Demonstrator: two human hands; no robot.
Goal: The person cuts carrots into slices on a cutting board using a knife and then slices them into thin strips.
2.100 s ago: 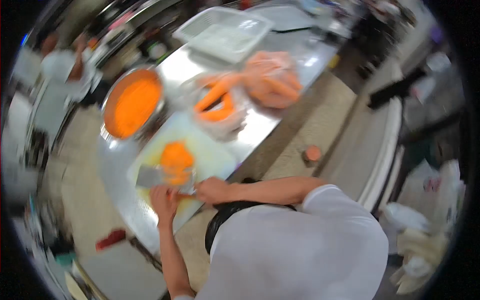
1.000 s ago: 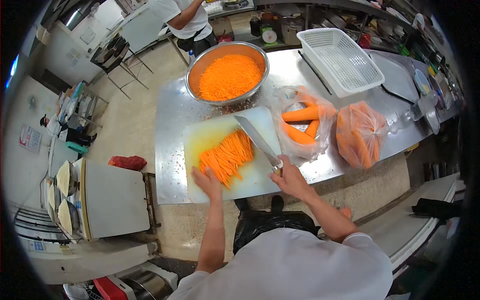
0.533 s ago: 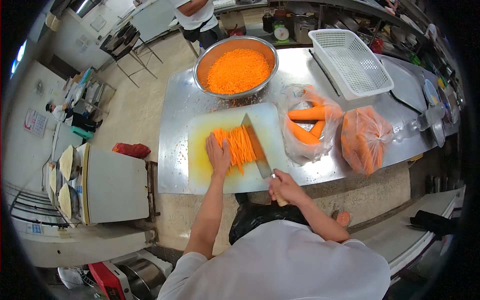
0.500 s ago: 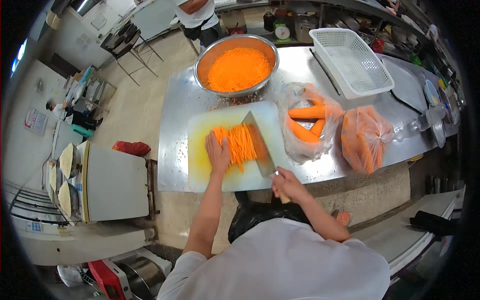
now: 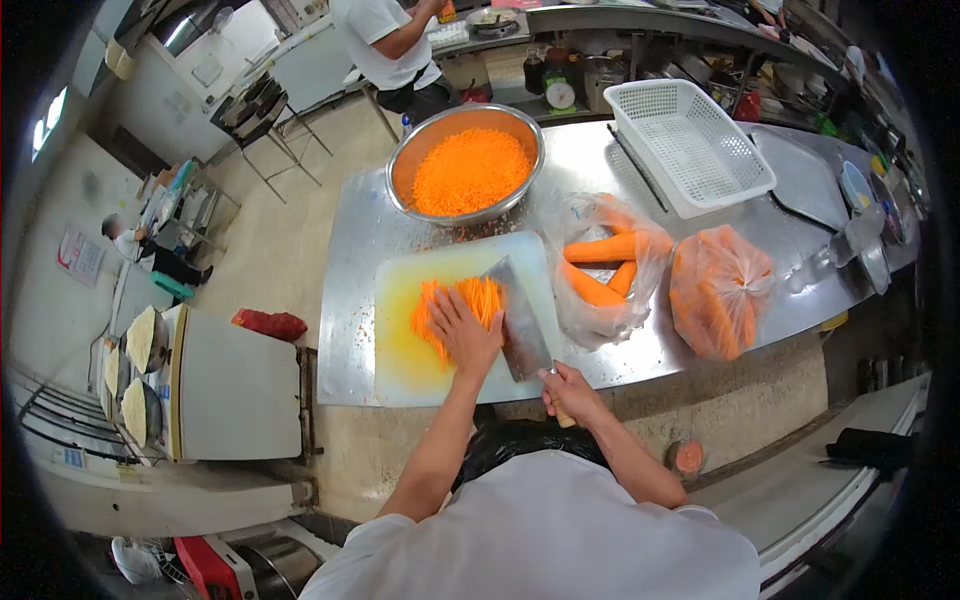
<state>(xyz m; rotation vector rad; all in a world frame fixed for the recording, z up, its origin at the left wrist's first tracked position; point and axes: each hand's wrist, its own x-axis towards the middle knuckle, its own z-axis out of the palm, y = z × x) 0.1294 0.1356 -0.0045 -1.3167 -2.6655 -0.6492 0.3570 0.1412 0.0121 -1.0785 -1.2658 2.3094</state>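
Note:
A heap of carrot strips (image 5: 428, 330) lies on the pale cutting board (image 5: 400, 386). My left hand (image 5: 466, 335) rests flat on top of the strips with its fingers spread, hiding part of them. My right hand (image 5: 574, 393) grips the wooden handle of a cleaver (image 5: 524, 335). The broad blade lies along the right side of the heap, pointing away from me. Beyond the board stands a steel bowl (image 5: 397, 172) full of finely chopped carrot (image 5: 470, 170).
Right of the board are an open plastic bag with whole carrots (image 5: 610, 247) and a tied bag of carrots (image 5: 722, 290). A white basket (image 5: 690, 150) and a dark rod (image 5: 637, 167) lie behind on the steel table (image 5: 345, 300). A person (image 5: 390, 45) stands beyond the bowl.
My left hand has moved right from the heap's left edge to lie over the strips, fingers now spread. The strips are bunched differently. The cleaver stays beside them in my right hand.

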